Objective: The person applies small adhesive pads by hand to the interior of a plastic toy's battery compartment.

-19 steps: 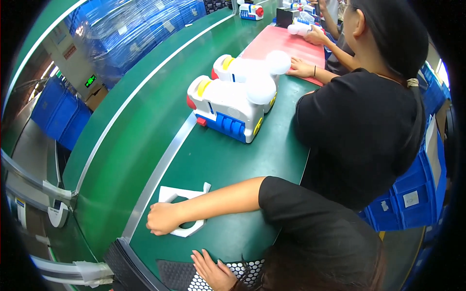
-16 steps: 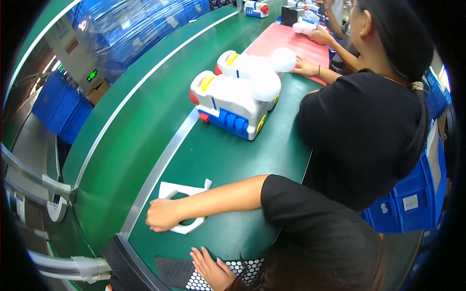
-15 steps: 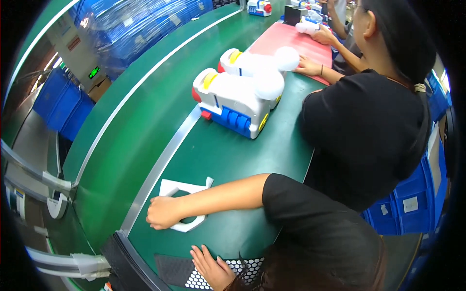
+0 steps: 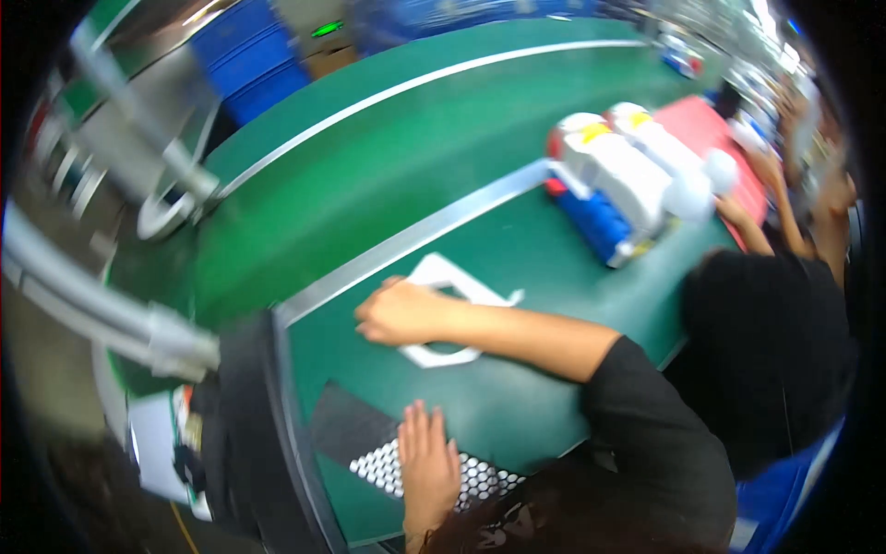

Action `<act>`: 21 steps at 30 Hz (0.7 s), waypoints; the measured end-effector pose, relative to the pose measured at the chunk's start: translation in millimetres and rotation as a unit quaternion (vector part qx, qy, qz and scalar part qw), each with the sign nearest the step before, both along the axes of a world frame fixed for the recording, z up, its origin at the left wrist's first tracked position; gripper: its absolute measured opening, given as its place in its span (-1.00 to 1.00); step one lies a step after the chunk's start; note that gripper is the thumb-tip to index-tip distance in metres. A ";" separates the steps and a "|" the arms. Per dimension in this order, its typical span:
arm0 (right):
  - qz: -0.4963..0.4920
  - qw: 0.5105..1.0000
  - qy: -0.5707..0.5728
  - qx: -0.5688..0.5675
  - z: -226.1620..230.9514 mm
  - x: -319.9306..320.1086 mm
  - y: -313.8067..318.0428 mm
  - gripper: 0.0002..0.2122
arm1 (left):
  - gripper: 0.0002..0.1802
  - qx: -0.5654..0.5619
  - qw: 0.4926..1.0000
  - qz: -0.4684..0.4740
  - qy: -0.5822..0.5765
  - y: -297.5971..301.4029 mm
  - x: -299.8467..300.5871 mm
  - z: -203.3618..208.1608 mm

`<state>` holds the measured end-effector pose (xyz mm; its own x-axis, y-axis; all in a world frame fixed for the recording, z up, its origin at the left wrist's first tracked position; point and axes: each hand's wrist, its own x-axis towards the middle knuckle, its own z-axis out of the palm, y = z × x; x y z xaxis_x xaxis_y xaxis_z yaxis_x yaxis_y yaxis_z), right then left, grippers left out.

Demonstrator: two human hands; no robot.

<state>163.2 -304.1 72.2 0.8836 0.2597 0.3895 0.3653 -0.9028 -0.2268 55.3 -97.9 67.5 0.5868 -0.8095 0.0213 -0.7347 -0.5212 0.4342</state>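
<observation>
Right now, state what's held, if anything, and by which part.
Left hand: flat on the white-dotted sheet, not gripping. Right hand: curled over the white frame; whether it grips cannot be told.

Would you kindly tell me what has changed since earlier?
The camera view swung, shifting the white toys rightward in the picture; nothing was visibly taken or released. The left hand stays on the dotted sheet, the right hand curled over the white frame.
</observation>
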 end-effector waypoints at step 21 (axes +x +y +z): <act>0.003 0.995 0.068 0.069 23.0 -4.3 20.9 -0.81 | -0.40 -0.048 0.998 0.027 -0.023 13.0 -5.0 -8.3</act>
